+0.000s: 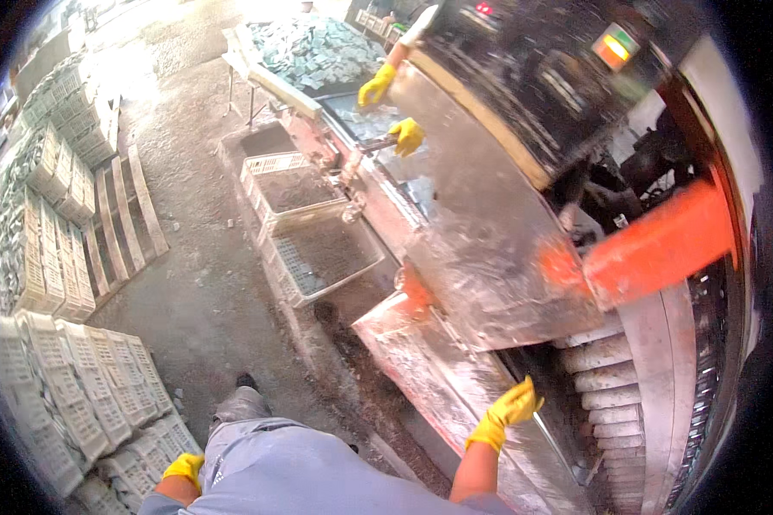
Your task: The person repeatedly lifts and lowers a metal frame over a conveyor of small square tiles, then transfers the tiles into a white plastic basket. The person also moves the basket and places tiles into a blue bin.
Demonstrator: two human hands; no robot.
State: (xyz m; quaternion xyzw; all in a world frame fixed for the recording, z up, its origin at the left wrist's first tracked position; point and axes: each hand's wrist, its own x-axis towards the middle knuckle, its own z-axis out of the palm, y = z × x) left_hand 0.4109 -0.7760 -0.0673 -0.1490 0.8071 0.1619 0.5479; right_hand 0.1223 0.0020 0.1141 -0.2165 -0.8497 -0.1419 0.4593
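My right hand (511, 410), in a yellow glove, hangs over the metal machine bed (455, 386) beside the roller conveyor (610, 378). Its fingers are stretched out, and nothing shows in them. Low at the left, my left hand (185, 469), also in a yellow glove, is by my side in front of the stacked white crates (103, 386). How its fingers are set is too small and partly hidden to tell. Across the metal table (489, 275), a co-worker's two yellow-gloved hands (407, 137) are over flat pieces on the work surface.
Two plastic crates (318, 206) stand on the floor along the machine. A heap of greenish flat pieces (313, 51) lies on a table at the far end. Wooden pallets (120, 215) and more filled crates (64, 176) are at the left. An orange guard (661, 245) juts out at right.
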